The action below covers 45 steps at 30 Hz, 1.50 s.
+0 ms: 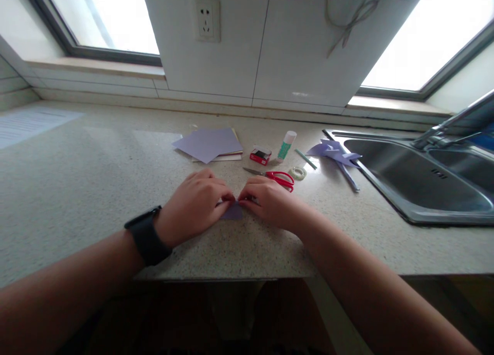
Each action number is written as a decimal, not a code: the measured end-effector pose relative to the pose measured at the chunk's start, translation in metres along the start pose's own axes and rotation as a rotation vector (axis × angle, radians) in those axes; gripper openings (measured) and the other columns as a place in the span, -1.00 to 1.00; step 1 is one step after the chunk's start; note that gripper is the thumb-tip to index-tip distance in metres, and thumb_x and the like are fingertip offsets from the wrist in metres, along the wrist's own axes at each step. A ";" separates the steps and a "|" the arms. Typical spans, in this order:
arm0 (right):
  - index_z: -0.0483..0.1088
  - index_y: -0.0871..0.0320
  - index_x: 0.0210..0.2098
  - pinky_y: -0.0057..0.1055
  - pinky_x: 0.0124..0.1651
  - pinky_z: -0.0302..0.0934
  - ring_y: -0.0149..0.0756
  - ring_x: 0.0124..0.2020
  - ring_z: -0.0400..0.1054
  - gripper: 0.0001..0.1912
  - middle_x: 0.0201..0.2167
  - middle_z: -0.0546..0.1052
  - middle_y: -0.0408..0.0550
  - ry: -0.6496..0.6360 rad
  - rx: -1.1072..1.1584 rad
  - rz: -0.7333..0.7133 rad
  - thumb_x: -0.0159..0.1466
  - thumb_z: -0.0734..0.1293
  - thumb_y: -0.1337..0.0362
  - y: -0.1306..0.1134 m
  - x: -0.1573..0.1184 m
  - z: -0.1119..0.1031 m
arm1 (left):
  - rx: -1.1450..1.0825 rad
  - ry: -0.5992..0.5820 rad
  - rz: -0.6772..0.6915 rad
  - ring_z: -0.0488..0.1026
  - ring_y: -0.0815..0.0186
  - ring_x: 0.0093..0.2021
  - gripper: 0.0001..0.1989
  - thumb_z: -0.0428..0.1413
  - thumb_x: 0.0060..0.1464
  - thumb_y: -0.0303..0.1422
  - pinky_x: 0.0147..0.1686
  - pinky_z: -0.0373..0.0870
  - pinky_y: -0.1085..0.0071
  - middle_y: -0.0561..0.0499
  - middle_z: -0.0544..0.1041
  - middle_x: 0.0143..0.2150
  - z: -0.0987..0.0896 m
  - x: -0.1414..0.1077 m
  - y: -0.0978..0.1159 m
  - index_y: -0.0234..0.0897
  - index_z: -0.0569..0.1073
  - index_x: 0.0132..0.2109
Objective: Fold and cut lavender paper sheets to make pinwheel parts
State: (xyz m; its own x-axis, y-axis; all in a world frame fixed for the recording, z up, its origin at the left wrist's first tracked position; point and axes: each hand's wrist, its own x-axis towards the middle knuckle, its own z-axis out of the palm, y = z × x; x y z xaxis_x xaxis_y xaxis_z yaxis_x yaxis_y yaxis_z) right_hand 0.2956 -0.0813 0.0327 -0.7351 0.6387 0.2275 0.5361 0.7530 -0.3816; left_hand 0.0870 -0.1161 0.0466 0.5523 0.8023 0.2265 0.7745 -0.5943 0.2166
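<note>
A small piece of purple paper (pixel 232 212) lies on the counter near its front edge, largely covered by my fingers. My left hand (pixel 195 203), with a black watch on the wrist, pinches it from the left side. From the right, my right hand (pixel 272 200) pinches the same paper, its fingertips almost meeting those of the left. Just beyond the right hand are scissors (pixel 281 179) with red handles, their blades pointing left. A roll of clear tape (pixel 298 173) rests beside the handles.
Behind the hands lie stacked purple sheets (pixel 208 144), a small red box (pixel 260 155), an upright glue stick (pixel 286 145) and a thin green stick (pixel 306 159). A purple paper pinwheel (pixel 334 153) leans at the rim of the metal sink (pixel 386 203). Printed paper (pixel 34 123) lies far left.
</note>
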 end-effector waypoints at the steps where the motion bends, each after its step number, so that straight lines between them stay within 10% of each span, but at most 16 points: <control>1: 0.51 0.21 -0.30 -0.39 -0.15 0.21 -0.29 -0.23 0.37 -0.95 -0.31 0.53 -0.02 0.004 -0.002 -0.004 0.30 0.38 0.40 -0.001 0.000 0.000 | -0.006 -0.007 -0.008 0.38 0.12 -0.17 -0.85 0.15 0.19 -0.40 -0.11 0.28 0.20 0.00 0.62 -0.29 0.000 0.000 -0.001 -0.15 0.64 -0.21; 45: 0.51 0.23 -0.36 -0.42 -0.21 0.19 -0.35 -0.29 0.31 -0.89 -0.39 0.43 -0.08 -0.058 0.116 -0.134 0.29 0.35 0.47 -0.006 -0.007 -0.005 | -0.514 -0.295 -0.161 0.57 0.28 -0.30 -0.78 0.10 0.15 -0.39 -0.26 0.36 0.40 0.05 0.68 -0.29 -0.006 0.004 -0.010 -0.17 0.68 -0.23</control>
State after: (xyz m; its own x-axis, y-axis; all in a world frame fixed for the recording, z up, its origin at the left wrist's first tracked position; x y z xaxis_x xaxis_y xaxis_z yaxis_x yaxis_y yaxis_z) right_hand 0.2995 -0.0896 0.0377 -0.8215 0.5208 0.2322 0.3825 0.8053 -0.4530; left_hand 0.0794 -0.1069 0.0512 0.5597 0.8222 -0.1036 0.6481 -0.3565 0.6730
